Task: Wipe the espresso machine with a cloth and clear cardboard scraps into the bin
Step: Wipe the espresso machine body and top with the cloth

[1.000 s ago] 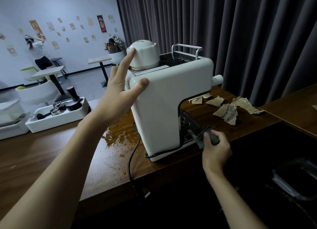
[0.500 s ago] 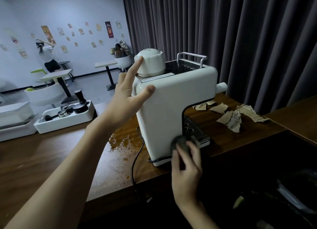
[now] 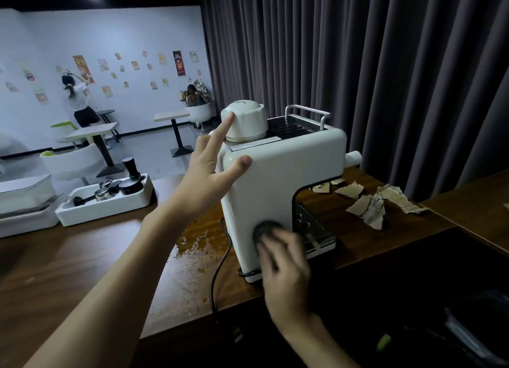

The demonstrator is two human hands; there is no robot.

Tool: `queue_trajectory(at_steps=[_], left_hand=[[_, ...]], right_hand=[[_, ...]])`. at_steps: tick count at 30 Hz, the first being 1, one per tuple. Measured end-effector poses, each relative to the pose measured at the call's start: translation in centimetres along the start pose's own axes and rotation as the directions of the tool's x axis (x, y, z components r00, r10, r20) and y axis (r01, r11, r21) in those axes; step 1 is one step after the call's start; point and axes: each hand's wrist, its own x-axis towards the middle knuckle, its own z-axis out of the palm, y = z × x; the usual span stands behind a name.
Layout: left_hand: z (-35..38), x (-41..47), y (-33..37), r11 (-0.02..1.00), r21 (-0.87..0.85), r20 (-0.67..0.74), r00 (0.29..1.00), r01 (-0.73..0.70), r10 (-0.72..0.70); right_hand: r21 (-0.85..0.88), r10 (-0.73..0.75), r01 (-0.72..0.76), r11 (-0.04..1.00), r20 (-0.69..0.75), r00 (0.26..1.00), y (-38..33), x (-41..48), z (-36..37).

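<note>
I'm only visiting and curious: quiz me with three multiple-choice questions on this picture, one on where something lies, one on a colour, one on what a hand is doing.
1. Where are the scraps? A in the bin; B on the counter beyond the machine; C on top of the machine.
2. What colour is the machine's body? A red; B black; C white.
3. What is the right hand doing? A pressing a dark cloth on the machine's side; B hanging idle; C lifting a scrap.
Answers: 1 B, they lie on the wood; 2 C, its shell is white; 3 A, the cloth shows at its fingertips.
</note>
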Motion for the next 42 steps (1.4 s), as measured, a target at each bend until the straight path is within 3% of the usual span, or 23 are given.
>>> queue_trajectory(at_steps=[3,9,14,20,26,30,33,35,37,39,42], left_hand=[[0.0,0.0,0.0,1.000,0.007,0.007,1.000,0.003,-0.003],[-0.1,-0.1,0.1,1.000,-0.016,0.015,1.000,0.003,-0.003],[-0.2,-0.2,0.2,1.000,-0.014,0.010,1.000,0.011,-0.011],[-0.3,-0.3,0.3,0.999,-0.030,0.036,0.999,0.023,-0.022],[-0.1,-0.2,0.3,0.994,-0.105,0.012,1.000,0.023,-0.022],[-0.1,-0.1,0.1,0.994,-0.104,0.010,1.000,0.028,-0.027],[-0.1,0.0,0.1,0.995,-0.094,0.011,0.999,0.036,-0.035],[-0.1,0.1,0.0,0.996,-0.087,0.002,0.999,0.033,-0.032],[0.0,0.1,0.0,0.996,-0.082,-0.006,1.000,0.026,-0.027],[0.0,0.0,0.0,0.996,-0.090,-0.012,1.000,0.021,-0.023],[0.0,-0.1,0.0,0.994,-0.101,-0.006,1.000,0.028,-0.029]], right_hand=[[0.007,-0.147,0.147,0.989,0.102,0.984,0.1,-0.1,-0.1],[0.069,0.056,-0.047,0.997,-0.142,0.988,-0.2,3.7,-1.1],[0.062,-0.183,0.180,0.982,0.039,0.982,-2.4,3.6,-0.4],[0.131,0.033,-0.004,0.991,-0.221,0.975,-2.2,7.4,-1.3],[-0.011,-0.318,0.318,0.948,-0.023,0.948,-2.9,7.5,-0.8],[0.022,-0.140,0.148,0.989,-0.211,0.968,-0.8,10.8,-2.9],[0.056,0.075,-0.059,0.997,-0.367,0.927,0.6,13.6,-4.5],[0.084,0.124,-0.099,0.992,-0.404,0.906,0.2,14.2,-4.5],[0.057,0.007,0.014,0.998,-0.347,0.938,-1.1,13.2,-3.4],[0.007,-0.207,0.211,0.977,-0.175,0.963,-2.2,11.7,-2.4],[-0.050,-0.381,0.380,0.924,-0.011,0.925,-1.4,12.4,-3.2]])
